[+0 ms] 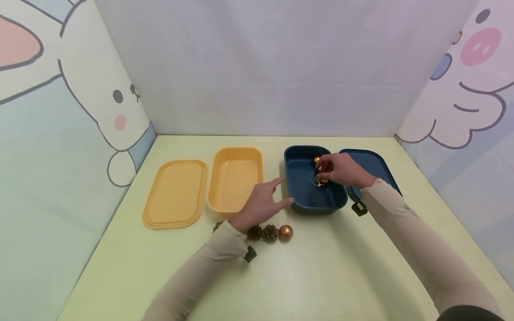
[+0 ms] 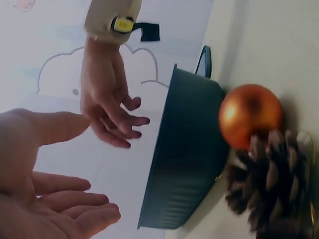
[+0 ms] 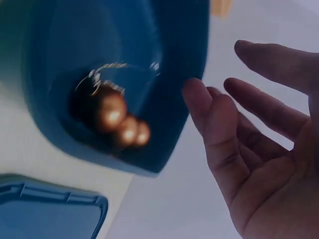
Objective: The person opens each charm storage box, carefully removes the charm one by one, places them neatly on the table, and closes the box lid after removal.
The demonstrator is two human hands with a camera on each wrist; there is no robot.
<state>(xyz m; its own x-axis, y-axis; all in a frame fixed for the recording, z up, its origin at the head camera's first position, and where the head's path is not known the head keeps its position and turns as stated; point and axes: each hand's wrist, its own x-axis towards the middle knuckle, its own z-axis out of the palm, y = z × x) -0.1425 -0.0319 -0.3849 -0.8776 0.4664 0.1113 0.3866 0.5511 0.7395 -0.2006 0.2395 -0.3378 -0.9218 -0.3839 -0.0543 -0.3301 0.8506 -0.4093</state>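
Note:
Over the right side of a dark blue box (image 1: 313, 209) is my right hand (image 1: 341, 169), its fingers loosely bent with nothing between them in the right wrist view. Several copper-gold Christmas baubles (image 3: 113, 112) with thin hanging loops lie together inside the box below that hand. My left hand (image 1: 261, 203) is empty, thumb and fingers spread, between the box's left wall and a yellow box (image 1: 214, 187). Just in front of the blue box, one more copper bauble (image 1: 286, 232) rests on the table beside pine cones (image 1: 270, 233). The left forearm partly hides the pine cone row.
A yellow lid (image 1: 174, 194) lies flat left of the yellow box, whose inside shows bare. The dark blue lid (image 1: 371, 167) lies right of the blue box, partly under the right forearm. Printed cloth walls (image 1: 261, 67) close in the table's back and sides.

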